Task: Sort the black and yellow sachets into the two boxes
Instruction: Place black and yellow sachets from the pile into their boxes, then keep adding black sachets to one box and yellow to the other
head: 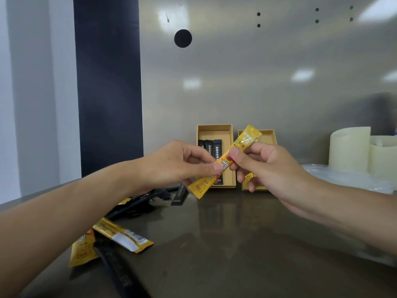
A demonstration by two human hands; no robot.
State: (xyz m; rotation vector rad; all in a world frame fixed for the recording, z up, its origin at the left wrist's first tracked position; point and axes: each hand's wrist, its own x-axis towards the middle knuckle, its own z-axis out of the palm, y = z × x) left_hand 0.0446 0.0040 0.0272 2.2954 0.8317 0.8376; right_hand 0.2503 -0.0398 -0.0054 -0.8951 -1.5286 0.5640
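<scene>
A yellow sachet (247,139) hangs tilted in the air in front of two open cardboard boxes. My left hand (178,162) pinches its middle from the left, and my right hand (264,166) pinches it from the right. The left box (214,128) holds black sachets (209,145). The right box (268,136) holds a yellow sachet (249,178), mostly hidden behind my right hand. Loose black sachets (137,203) and yellow sachets (126,235) lie on the dark table under my left forearm.
A metal wall stands right behind the boxes. Cream-coloured plastic cylinders (352,147) and clear plastic wrap (343,177) sit at the right. A long black sachet (113,261) lies near the front left edge.
</scene>
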